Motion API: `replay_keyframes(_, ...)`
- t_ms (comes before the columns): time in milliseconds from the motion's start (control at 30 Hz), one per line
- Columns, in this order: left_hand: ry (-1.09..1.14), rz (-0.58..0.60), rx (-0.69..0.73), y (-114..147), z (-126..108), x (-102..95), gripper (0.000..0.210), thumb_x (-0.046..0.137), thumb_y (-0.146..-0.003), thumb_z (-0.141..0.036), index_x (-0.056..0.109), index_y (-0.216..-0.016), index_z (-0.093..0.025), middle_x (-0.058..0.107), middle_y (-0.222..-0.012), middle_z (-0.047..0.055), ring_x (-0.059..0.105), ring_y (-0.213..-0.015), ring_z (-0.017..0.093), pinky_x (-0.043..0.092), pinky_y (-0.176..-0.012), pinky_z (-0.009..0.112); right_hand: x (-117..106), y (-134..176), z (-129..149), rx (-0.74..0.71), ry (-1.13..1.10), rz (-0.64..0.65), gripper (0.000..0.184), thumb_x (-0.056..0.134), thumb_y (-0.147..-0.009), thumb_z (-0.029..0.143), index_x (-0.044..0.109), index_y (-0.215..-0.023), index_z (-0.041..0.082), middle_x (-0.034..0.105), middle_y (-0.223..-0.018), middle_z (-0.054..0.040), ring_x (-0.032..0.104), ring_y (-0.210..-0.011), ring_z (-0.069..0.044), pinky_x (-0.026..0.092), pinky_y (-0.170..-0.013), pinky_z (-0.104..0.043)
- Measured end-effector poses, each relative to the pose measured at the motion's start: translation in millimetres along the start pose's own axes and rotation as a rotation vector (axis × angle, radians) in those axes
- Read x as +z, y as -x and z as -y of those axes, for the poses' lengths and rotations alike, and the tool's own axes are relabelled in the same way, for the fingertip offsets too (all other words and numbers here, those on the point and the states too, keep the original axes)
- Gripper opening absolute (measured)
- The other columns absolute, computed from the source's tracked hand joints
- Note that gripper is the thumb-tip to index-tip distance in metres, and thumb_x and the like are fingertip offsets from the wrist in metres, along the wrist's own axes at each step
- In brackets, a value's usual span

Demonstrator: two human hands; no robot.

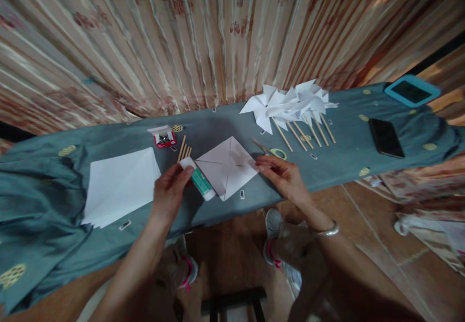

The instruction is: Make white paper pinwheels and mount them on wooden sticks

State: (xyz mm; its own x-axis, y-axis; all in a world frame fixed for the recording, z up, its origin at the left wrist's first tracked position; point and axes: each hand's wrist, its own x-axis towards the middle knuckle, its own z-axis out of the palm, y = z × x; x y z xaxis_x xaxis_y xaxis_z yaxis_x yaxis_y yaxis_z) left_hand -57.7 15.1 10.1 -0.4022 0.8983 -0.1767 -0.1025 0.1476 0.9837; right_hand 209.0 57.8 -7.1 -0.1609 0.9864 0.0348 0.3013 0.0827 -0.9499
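Observation:
My left hand (170, 190) is closed round a white and green glue stick (200, 181), which it holds tilted beside the left edge of a white paper square (227, 167). Cuts or creases run from the square's corners toward its middle. At the square's right corner, my right hand (281, 174) pinches the paper between thumb and fingers. Just behind that hand lie scissors (278, 153) with a pale green handle, partly covered by the fingers. Several wooden sticks (184, 150) rest near the glue stick, their lower ends hidden behind my left hand.
A stack of white paper (121, 186) lies at left, near an open red box (165, 139) of small metal pieces. Several paper pinwheels (290, 104) on sticks lie back right. Further right are a black phone (386, 138) and a blue-framed tablet (412, 91). A blue-green cloth (214, 123) covers the table.

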Motion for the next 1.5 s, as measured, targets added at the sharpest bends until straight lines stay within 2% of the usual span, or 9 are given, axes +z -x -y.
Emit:
replay_keyframes(100,-0.282,-0.079,0.120,-20.6,-4.0,-26.5,0.040,0.074,-0.065,-0.042,0.070,-0.095,-0.017,0.069,-0.075,0.000,0.059,-0.064,0.013,0.049,-0.059,0.024,-17.1,-7.8,-9.8,-0.153,0.491,-0.192,0.033,0.059,-0.087,0.037,0.068,-0.112,0.016,0.072,-0.108,-0.0128,0.066,-0.098,-0.027,0.050,-0.093,-0.044)
replay_keyframes(200,-0.404,-0.087,0.114,-33.6,-4.3,-45.4,0.040,0.073,-0.066,-0.039,0.068,-0.099,-0.016,0.058,-0.059,-0.006,0.048,-0.049,0.009,0.039,-0.047,0.021,-23.8,-11.2,-16.9,-0.268,0.789,-0.171,0.034,0.055,-0.089,0.029,0.065,-0.116,0.012,0.069,-0.115,-0.0158,0.062,-0.106,-0.030,0.047,-0.097,-0.045)
replay_keyframes(533,-0.810,-0.025,0.074,-46.3,1.1,-64.1,0.043,0.065,-0.075,-0.046,0.066,-0.108,-0.018,0.057,-0.060,-0.005,0.050,-0.051,0.012,0.039,-0.050,0.026,-25.7,-21.2,-18.6,-0.199,1.060,-0.093,0.031,0.054,-0.089,0.022,0.065,-0.115,0.008,0.071,-0.104,-0.0177,0.064,-0.092,-0.031,0.050,-0.085,-0.042)
replay_keyframes(700,-1.124,-0.017,0.225,-48.0,-3.2,-65.1,0.038,0.061,-0.079,-0.047,0.068,-0.105,-0.020,0.062,-0.065,-0.002,0.059,-0.060,0.019,0.042,-0.059,0.031,-35.6,-26.6,-19.1,-0.038,0.785,-0.141,0.028,0.061,-0.083,0.027,0.070,-0.106,0.015,0.074,-0.092,-0.0109,0.067,-0.083,-0.026,0.051,-0.078,-0.040)
replay_keyframes(900,-1.156,-0.089,0.499,-40.4,-5.6,-57.9,0.043,0.058,-0.086,-0.047,0.061,-0.120,-0.020,0.067,-0.088,0.002,0.063,-0.071,0.019,0.047,-0.064,0.031,-42.0,-26.1,-6.0,0.268,-0.184,-0.143,0.031,0.079,-0.064,0.039,0.072,-0.087,0.019,0.071,-0.070,-0.0028,0.061,-0.058,-0.014,0.040,-0.045,-0.022)
replay_keyframes(1067,-1.016,0.154,0.807,-23.7,14.0,-17.3,0.019,0.055,-0.091,-0.033,0.066,-0.102,-0.022,0.067,-0.099,0.004,0.065,-0.085,0.018,0.053,-0.077,0.030,-23.8,-13.7,10.9,0.427,-0.630,0.029,0.025,0.085,-0.060,0.033,0.071,-0.077,0.020,0.070,-0.071,-0.0001,0.061,-0.060,-0.009,0.043,-0.044,-0.015)
replay_keyframes(1200,-1.002,0.395,0.859,-5.4,28.6,14.8,0.022,0.051,-0.093,-0.029,0.065,-0.105,-0.018,0.067,-0.102,0.009,0.061,-0.098,0.022,0.053,-0.087,0.038,-14.7,-4.0,12.8,0.496,-0.730,0.167,0.029,0.087,-0.059,0.037,0.073,-0.077,0.019,0.070,-0.073,0.0004,0.063,-0.066,-0.009,0.053,-0.061,-0.017)
replay_keyframes(1300,-0.992,0.446,0.854,6.3,35.4,26.9,0.030,0.055,-0.091,-0.036,0.062,-0.114,-0.018,0.064,-0.118,0.012,0.055,-0.111,0.027,0.050,-0.094,0.045,-19.6,0.3,14.7,0.502,-0.696,0.234,0.029,0.087,-0.059,0.037,0.073,-0.076,0.018,0.068,-0.071,0.0003,0.061,-0.065,-0.009,0.053,-0.061,-0.017)
replay_keyframes(1500,-1.038,0.516,0.884,17.1,41.4,34.9,0.048,0.066,-0.083,-0.039,0.056,-0.124,-0.014,0.055,-0.134,0.018,0.049,-0.122,0.034,0.046,-0.098,0.054,-36.4,4.2,13.7,0.581,-0.608,0.343,0.030,0.085,-0.062,0.038,0.075,-0.081,0.016,0.068,-0.068,-0.0024,0.050,-0.049,-0.006,0.032,-0.035,-0.013)
